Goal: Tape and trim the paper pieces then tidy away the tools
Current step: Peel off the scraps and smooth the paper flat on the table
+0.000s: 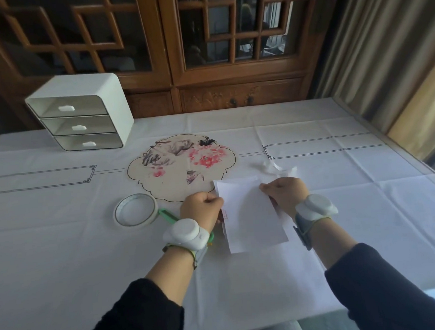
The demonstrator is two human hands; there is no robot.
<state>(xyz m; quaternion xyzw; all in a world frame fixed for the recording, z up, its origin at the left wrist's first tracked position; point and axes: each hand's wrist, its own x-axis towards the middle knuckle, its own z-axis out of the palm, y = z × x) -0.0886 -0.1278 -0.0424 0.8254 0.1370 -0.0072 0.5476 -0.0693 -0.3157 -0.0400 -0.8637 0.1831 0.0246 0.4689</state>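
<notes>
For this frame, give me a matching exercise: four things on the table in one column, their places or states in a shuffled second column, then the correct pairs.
Things:
1. tape roll
2. drawer unit
3. white paper sheet
4. green tool

Places or states:
A. stands at the far left of the table, all three drawers shut
B. partly hidden under the left wrist
C. lies flat, left of the left hand
D. held at both side edges, left hand and right hand

Pairs: 1-C, 2-A, 3-D, 4-B
</notes>
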